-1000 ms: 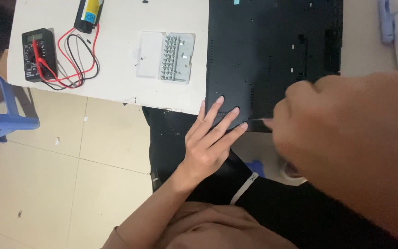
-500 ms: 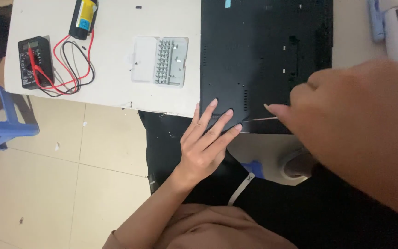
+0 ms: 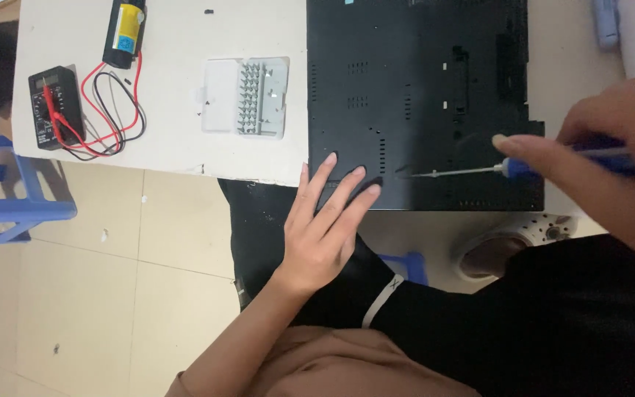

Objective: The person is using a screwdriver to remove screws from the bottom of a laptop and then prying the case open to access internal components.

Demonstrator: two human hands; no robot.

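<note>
Black laptop base [image 3: 420, 95], lying underside-up at the near edge of the white table [image 3: 178, 44]: left hand [image 3: 325, 228] is pressing flat, fingers spread, grasping nothing, while right hand [image 3: 611, 158] is clenching a blue-handled screwdriver [image 3: 523, 167], cover not yet lifted.

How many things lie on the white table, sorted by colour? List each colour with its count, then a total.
Black: 3 - laptop base, multimeter, cylinder with blue-and-yellow label
White: 1 - screwdriver bit case
Total: 4
</note>
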